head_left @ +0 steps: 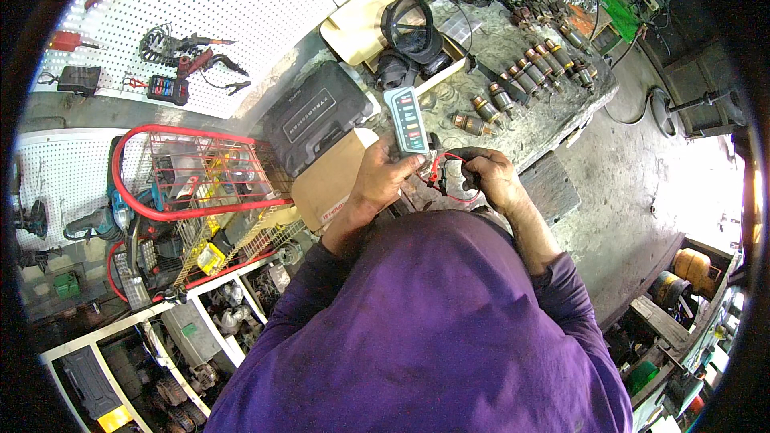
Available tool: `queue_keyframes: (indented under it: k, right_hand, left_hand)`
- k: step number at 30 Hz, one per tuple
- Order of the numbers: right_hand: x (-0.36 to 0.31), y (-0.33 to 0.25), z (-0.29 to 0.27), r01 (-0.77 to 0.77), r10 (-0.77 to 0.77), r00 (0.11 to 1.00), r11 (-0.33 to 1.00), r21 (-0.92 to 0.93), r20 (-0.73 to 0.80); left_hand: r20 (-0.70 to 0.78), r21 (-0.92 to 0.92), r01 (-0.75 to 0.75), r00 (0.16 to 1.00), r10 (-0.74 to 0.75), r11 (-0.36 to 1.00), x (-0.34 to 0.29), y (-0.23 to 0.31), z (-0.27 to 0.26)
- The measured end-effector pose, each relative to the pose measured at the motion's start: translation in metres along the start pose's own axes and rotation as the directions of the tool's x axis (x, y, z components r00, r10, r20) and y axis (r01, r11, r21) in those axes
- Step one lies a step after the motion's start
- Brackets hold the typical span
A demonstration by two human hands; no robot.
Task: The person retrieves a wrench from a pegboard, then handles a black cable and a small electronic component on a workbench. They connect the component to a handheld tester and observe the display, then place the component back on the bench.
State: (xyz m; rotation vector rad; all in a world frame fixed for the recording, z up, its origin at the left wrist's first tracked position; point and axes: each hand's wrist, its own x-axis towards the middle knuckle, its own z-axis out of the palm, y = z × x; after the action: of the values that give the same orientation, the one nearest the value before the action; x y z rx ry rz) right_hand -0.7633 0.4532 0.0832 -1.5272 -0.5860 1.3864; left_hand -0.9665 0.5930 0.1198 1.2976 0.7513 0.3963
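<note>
My left hand (378, 176) is closed round the lower end of a handheld battery tester (409, 122), a grey case with a dark face and coloured labels. The tester points away from me, held over the near edge of the workbench (501, 135). Thin red and black leads (435, 173) with small clips loop between my two hands. Fingers of my right hand (493, 176) are pinched on the black part of these leads; the exact spot is hidden by the fingers.
Several starter armatures (525, 80) lie across the bench. Behind the tester is an open cream case (365, 24) with a black visor (407, 24). A black tool case (317, 116) and a red-rimmed wire cart (200, 212) stand left, below a pegboard (233, 0) hung with tools.
</note>
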Motion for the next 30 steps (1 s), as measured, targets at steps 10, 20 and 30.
queue_keyframes:
  k: [10, 20, 30]
  right_hand:
    - [-0.015, -0.014, 0.008, 0.099, -0.098, 0.995, 0.995, -0.011, 0.030]
    - [-0.017, -0.021, 0.004, 0.081, -0.089, 0.996, 0.977, -0.196, -0.031]
    - [-0.018, -0.011, 0.003, 0.031, -0.035, 0.999, 0.993, -0.118, -0.031]
  left_hand:
    - [0.025, 0.048, -0.078, 0.997, 0.077, 0.996, 0.002, 0.001, 0.000]
    - [0.026, 0.098, -0.093, 0.996, 0.091, 0.991, 0.000, 0.003, -0.001]
    - [0.034, -0.004, -0.116, 0.993, 0.116, 0.993, -0.001, -0.005, 0.002]
